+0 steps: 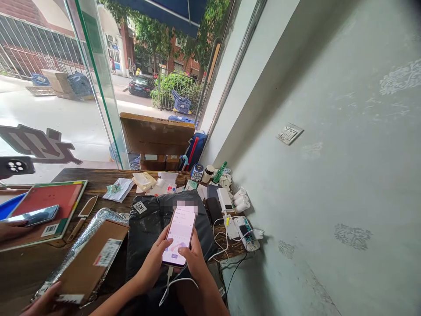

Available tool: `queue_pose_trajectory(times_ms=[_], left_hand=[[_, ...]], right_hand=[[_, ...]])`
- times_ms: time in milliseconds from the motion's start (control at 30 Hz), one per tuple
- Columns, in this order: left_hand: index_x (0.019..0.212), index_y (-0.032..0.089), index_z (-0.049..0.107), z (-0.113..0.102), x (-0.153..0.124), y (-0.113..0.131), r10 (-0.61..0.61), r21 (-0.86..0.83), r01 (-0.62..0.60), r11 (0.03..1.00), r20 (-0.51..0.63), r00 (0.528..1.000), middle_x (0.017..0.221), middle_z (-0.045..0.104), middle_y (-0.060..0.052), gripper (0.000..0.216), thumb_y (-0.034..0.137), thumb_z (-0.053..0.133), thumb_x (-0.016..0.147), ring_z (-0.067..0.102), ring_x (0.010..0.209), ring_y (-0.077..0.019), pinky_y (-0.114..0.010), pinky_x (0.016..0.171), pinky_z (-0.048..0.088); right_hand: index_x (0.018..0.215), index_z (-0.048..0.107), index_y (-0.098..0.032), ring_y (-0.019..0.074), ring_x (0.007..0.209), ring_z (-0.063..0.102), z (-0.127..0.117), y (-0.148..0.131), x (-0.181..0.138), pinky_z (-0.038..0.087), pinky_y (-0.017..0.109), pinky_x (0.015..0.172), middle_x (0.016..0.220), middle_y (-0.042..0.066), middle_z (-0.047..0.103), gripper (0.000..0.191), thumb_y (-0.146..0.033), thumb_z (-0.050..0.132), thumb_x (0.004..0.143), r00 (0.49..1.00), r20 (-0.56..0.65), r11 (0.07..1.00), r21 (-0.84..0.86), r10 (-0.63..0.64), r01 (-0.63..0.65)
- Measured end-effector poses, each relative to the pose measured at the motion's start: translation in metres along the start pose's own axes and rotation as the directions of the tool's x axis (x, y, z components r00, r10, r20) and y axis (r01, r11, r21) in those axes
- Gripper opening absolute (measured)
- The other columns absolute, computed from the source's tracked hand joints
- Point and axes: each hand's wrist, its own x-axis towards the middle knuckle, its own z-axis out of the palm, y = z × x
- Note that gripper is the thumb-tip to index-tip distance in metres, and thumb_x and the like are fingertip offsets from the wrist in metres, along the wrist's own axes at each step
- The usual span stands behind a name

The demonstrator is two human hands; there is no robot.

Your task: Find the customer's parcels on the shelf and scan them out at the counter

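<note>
A smartphone [180,232] with a lit, pale screen is held upright between both my hands, a white charging cable [170,273] plugged into its lower end. My left hand [160,246] wraps its left edge, the thumb over the screen. From the other side my right hand [194,254] grips it, with that thumb touching the lower screen. Behind and beneath the phone lies a black plastic parcel [141,237] with a white label reading 5001. The fingers behind the phone are mostly hidden.
At left, another person's hand [42,303] holds a cardboard box [95,259] over silver wrap. Another hand [11,230] holds a phone [39,216]. A knife [88,207] lies nearby. A power strip [247,235] with tangled cables sits at the right, beside the wall [322,184].
</note>
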Motion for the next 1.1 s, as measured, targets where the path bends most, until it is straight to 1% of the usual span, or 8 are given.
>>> queue_pose_trajectory(times_ms=[200, 333, 500, 633, 767, 900, 1033, 1100], left_hand=[[0.142, 0.018, 0.035, -0.006, 0.005, -0.005, 0.015, -0.011, -0.014, 1.000, 0.014, 1.000, 0.116, 0.064, -0.011, 0.091, 0.058, 0.072, 0.069, 0.054, 0.065, -0.0148, -0.023, 0.049, 0.043], [0.142, 0.020, 0.036, -0.007, 0.004, -0.004, -0.013, -0.058, 0.013, 0.998, 0.002, 1.000, 0.128, 0.059, -0.010, 0.093, 0.056, 0.072, 0.065, 0.061, 0.089, -0.0235, -0.026, 0.060, 0.049], [0.144, 0.019, 0.031, -0.006, 0.003, -0.001, -0.016, -0.048, 0.017, 0.999, 0.020, 1.000, 0.139, 0.052, -0.010, 0.094, 0.053, 0.069, 0.066, 0.057, 0.110, -0.0302, -0.028, 0.057, 0.046], [0.145, 0.015, 0.030, -0.007, 0.004, -0.001, -0.002, -0.074, 0.003, 0.997, 0.007, 1.000, 0.139, 0.052, -0.011, 0.096, 0.051, 0.070, 0.065, 0.053, 0.117, -0.0308, -0.026, 0.060, 0.047], [0.145, 0.021, 0.035, -0.012, 0.006, -0.005, 0.018, -0.066, -0.016, 0.998, 0.031, 0.999, 0.142, 0.049, -0.008, 0.084, 0.049, 0.065, 0.071, 0.051, 0.120, -0.0313, -0.028, 0.067, 0.051], [0.136, 0.022, 0.047, -0.017, 0.009, -0.007, 0.055, -0.076, -0.055, 0.996, 0.004, 0.998, 0.144, 0.048, -0.006, 0.071, 0.046, 0.067, 0.072, 0.044, 0.129, -0.0302, -0.029, 0.083, 0.050], [0.142, 0.020, 0.037, -0.014, 0.006, -0.003, 0.007, -0.083, -0.009, 0.997, -0.026, 1.000, 0.143, 0.049, -0.006, 0.087, 0.051, 0.069, 0.066, 0.037, 0.135, -0.0292, -0.028, 0.083, 0.050], [0.144, 0.018, 0.033, -0.011, 0.005, 0.000, -0.007, -0.099, 0.004, 0.995, -0.029, 1.000, 0.141, 0.051, -0.007, 0.097, 0.053, 0.072, 0.062, 0.041, 0.132, -0.0293, -0.027, 0.080, 0.050]], right_hand=[[0.129, 0.049, -0.018, 0.0266, 0.107, 0.060, 0.003, -0.007, 0.002, 0.051, 0.040, 0.091, 0.127, 0.009, 0.062, 0.066, -0.026, 0.056, 0.064, 0.999, -0.016, 0.998, 0.050, 0.046, -0.045], [0.122, 0.054, -0.016, 0.0271, 0.108, 0.060, 0.003, -0.007, 0.004, 0.048, 0.041, 0.097, 0.121, 0.008, 0.065, 0.057, -0.036, 0.051, 0.068, 0.995, -0.079, 0.998, 0.035, 0.055, -0.052], [0.121, 0.054, -0.017, 0.0287, 0.111, 0.059, 0.000, -0.001, 0.006, 0.046, 0.043, 0.098, 0.119, 0.009, 0.065, 0.055, -0.038, 0.051, 0.070, 0.993, -0.092, 0.997, 0.026, 0.070, -0.068], [0.126, 0.050, -0.017, 0.0286, 0.115, 0.057, -0.003, 0.003, 0.006, 0.046, 0.042, 0.099, 0.122, 0.009, 0.064, 0.062, -0.035, 0.054, 0.067, 0.999, -0.027, 0.996, 0.077, 0.036, -0.033], [0.132, 0.043, -0.018, 0.0278, 0.115, 0.057, -0.002, 0.000, 0.002, 0.048, 0.040, 0.095, 0.127, 0.009, 0.061, 0.073, -0.023, 0.058, 0.061, 0.997, 0.075, 0.998, -0.057, -0.028, 0.033], [0.133, 0.041, -0.018, 0.0289, 0.118, 0.055, 0.002, -0.005, 0.000, 0.048, 0.040, 0.096, 0.130, 0.011, 0.058, 0.073, -0.025, 0.061, 0.063, 0.993, 0.109, 0.989, -0.131, -0.052, 0.066], [0.135, 0.042, -0.017, 0.0284, 0.123, 0.051, 0.002, -0.005, 0.002, 0.043, 0.041, 0.104, 0.133, 0.009, 0.056, 0.075, -0.028, 0.058, 0.063, 0.995, 0.102, 1.000, -0.011, -0.017, 0.018], [0.132, 0.045, -0.017, 0.0291, 0.119, 0.054, 0.001, -0.002, 0.005, 0.045, 0.042, 0.101, 0.130, 0.009, 0.059, 0.068, -0.033, 0.058, 0.068, 0.996, 0.085, 1.000, 0.012, -0.008, 0.007]])
